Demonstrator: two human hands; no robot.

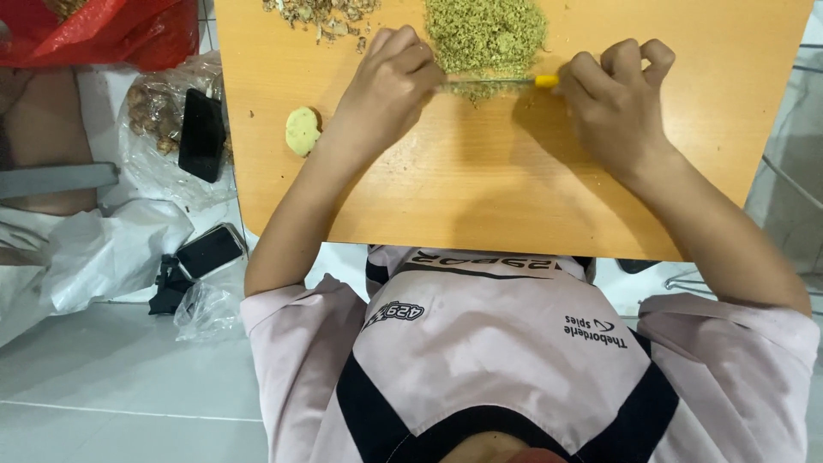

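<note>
Mincing looks mostly done: big pile of minced ginger [486,34] near the far edge of the wooden board [480,197]. Right hand [613,107] grips the yellow-handled knife [506,82], left hand [390,81] presses curled fingers on its blade. One peeled ginger piece [302,131] left uncut, peel scraps [321,15] off to the side

Board [514,197]: set over the lap.
Pile [486,34]: on the board, far side, between the hands.
Knife [501,82]: laid at the pile's near edge.
Piece [302,130]: on the board's left.
Phones [202,135]: left, off the board.
</note>
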